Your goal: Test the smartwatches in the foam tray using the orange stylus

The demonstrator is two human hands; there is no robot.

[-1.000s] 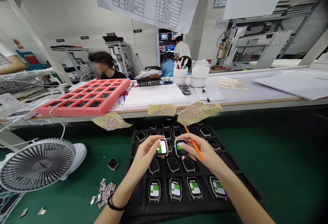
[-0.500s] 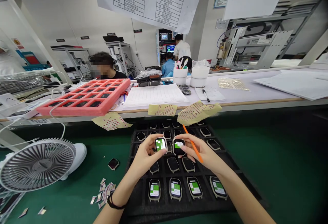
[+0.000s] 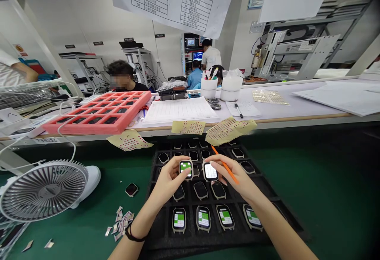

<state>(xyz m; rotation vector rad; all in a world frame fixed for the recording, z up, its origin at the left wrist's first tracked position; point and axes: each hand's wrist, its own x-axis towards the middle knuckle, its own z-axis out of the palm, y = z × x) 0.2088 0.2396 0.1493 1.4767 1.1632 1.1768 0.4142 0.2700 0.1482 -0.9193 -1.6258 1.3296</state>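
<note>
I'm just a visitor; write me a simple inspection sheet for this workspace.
Surface: green tabletop below a white shelf.
Work items: black compartmented tray of pale-framed rectangular watches; four in the nearest row are lit.
Grip: left hand holds a watch with green-and-white screen; right hand holds a white-screened watch and a thin orange stick.
Clutter: small pale rectangular pieces, loose dark-screened watch.
Cables: white cable hanging over the shelf edge near a round grey fan.
Surroundings: people beyond the shelf; pink foam compartmented tray on it.

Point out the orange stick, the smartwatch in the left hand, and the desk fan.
Orange stick (image 3: 229,172), head view: its shaft.
Smartwatch (image 3: 184,166) in the left hand (image 3: 167,180), head view: its lit screen.
Desk fan (image 3: 48,192), head view: hub of its grille.
</note>
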